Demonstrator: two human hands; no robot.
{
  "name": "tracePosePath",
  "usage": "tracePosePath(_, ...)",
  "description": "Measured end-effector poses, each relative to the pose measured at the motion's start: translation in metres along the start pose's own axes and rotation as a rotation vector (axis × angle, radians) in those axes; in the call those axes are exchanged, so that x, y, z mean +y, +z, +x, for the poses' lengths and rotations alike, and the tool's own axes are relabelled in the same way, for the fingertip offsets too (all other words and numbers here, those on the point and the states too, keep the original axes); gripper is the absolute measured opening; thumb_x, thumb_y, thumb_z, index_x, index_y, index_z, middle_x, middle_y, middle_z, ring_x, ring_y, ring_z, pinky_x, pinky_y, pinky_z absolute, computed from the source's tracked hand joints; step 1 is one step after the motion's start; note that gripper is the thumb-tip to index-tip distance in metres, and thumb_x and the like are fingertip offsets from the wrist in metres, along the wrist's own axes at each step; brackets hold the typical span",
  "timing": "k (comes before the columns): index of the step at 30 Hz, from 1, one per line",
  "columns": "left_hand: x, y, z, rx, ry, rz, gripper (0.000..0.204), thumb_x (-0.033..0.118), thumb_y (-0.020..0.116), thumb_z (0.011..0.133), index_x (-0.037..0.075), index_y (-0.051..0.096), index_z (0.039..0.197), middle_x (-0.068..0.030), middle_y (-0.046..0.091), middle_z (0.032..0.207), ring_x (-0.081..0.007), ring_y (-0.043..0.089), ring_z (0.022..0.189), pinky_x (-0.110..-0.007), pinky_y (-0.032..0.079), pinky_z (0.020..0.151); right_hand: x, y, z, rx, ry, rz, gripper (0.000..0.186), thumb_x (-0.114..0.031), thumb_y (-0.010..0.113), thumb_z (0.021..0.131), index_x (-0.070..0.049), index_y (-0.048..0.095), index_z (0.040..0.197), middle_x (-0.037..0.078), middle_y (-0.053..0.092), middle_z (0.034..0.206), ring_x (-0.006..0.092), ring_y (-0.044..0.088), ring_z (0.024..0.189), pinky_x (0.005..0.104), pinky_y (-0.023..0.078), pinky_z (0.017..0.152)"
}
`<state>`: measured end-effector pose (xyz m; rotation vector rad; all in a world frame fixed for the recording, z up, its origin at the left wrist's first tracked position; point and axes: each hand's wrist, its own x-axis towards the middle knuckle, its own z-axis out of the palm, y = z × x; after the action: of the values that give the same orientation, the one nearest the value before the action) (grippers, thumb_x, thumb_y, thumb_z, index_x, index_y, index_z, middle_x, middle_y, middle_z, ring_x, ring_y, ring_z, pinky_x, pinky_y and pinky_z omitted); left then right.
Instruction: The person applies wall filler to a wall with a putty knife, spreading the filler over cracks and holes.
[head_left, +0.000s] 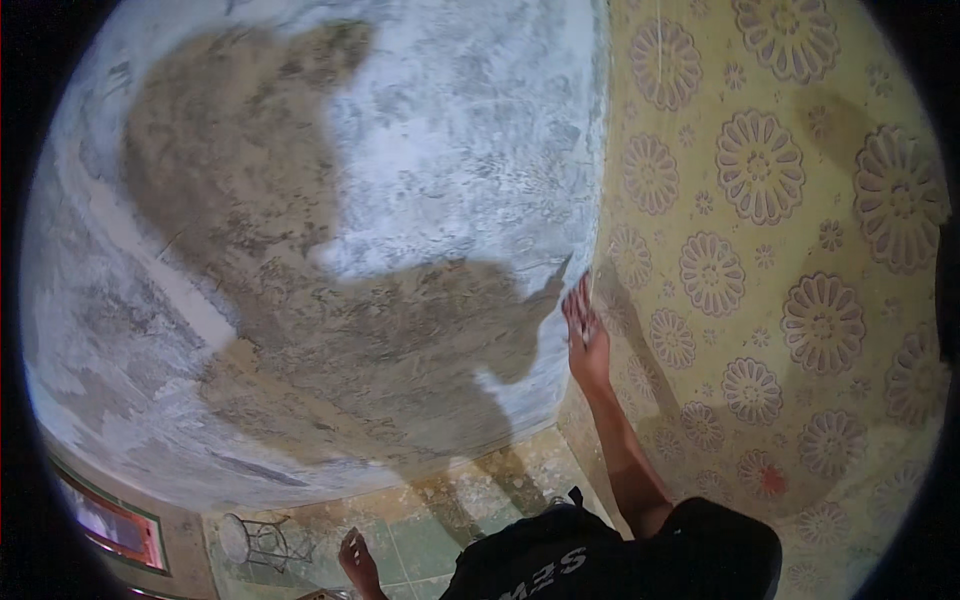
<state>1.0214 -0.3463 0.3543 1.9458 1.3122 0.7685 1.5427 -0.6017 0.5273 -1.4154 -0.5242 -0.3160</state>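
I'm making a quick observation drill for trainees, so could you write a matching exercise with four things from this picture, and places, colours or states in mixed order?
1. right hand
2. left hand
3. stool
4. patterned wall

A. yellow, with flower shapes
B. lowered, near the picture's bottom edge
C. raised to the corner between two walls
D. pale, round-topped

Pairs: 1-C, 2-B, 3-D, 4-A

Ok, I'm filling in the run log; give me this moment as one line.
right hand: at corner of grey wall and yellow flowered wall | left hand: low, away from corner | stool: lower left
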Motion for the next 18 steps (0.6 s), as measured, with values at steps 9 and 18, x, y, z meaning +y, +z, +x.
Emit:
tracePosePath(9,0.079,0.038,-0.013,-0.020,-0.073,-0.173,0.034,0.024,0.060,0.099,0.000,0.064,0.122,-0.0123,0.070,0.108,-0.0206,0.069,0.095,-0.032,0.055,0.076,0.001,0.027,0.080,0.125,-0.130,-0.567,0.058,-0.009,0.058,0.091,0.009,0.039,0.143,0.035,0.039,0.144,0.0478,0.044,0.129,0.0450,0.035,0.111)
tracePosePath(18,0.078,0.051,0.006,-0.084,-0.009,-0.206,0.031,0.020,0.058,0.100,-0.003,0.065,0.121,-0.0139,0.070,0.112,-0.0209,0.069,0.093,-0.031,0.055,0.078,-0.032,0.077,0.020,-0.134,-0.160,-0.287,0.064,-0.008,0.056,0.091,0.008,0.031,0.148,0.032,0.034,0.149,0.0464,0.040,0.134,0.0487,0.035,0.111)
